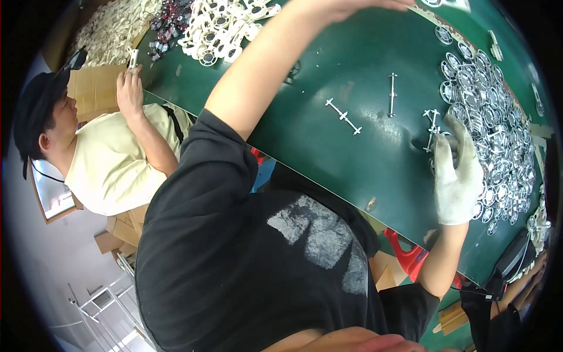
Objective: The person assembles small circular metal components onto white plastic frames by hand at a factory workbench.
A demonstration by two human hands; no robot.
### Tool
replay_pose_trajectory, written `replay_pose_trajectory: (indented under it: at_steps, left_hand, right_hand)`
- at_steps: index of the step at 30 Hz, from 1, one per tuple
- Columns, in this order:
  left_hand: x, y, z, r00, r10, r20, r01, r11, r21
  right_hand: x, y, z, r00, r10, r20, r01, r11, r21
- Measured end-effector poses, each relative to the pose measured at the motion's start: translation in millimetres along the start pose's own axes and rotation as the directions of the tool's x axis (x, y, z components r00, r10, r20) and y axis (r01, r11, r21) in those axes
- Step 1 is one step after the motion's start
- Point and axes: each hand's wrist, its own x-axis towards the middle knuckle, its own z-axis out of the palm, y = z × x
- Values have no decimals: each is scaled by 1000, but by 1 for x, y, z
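Note:
My right hand (458, 176), in a whitish glove, rests at the left edge of a heap of shiny round metal parts (498, 141). Its fingers are curled with the thumb toward them; what they hold, if anything, is hidden. Just beside the thumb is a small silvery branched bar (431, 129). Two similar thin bars with cross-pieces, one slanted (344, 116) and one nearly upright in view (392, 95), lie apart on the green table (352, 170). My bare left hand (375, 3) reaches to the far edge of view, mostly cut off, so its grip cannot be judged.
Piles of cream plastic parts (220, 29) and dark small parts (170, 26) lie at the far left. A person in a pale yellow shirt (117, 158) sits left, holding a whitish part (134, 58). A black bag-like object (513, 261) is at the right edge; a red stool (404, 255) stands below the table.

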Motion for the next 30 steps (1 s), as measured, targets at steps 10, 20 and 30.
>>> replay_pose_trajectory:
  at_steps: [10,20,30]
  left_hand:
    - [-92,-2,-108,945,-256,-203,244,141,960]
    - [-69,-6,-61,996,-47,72,-14,739,673]
    - [-53,-17,118,940,67,335,-303,619,724]
  right_hand:
    - [-4,6,-3,992,-115,43,119,986,-118]
    - [-2,3,0,995,-101,17,102,984,-146]
    - [0,-17,8,965,229,125,-254,937,241]
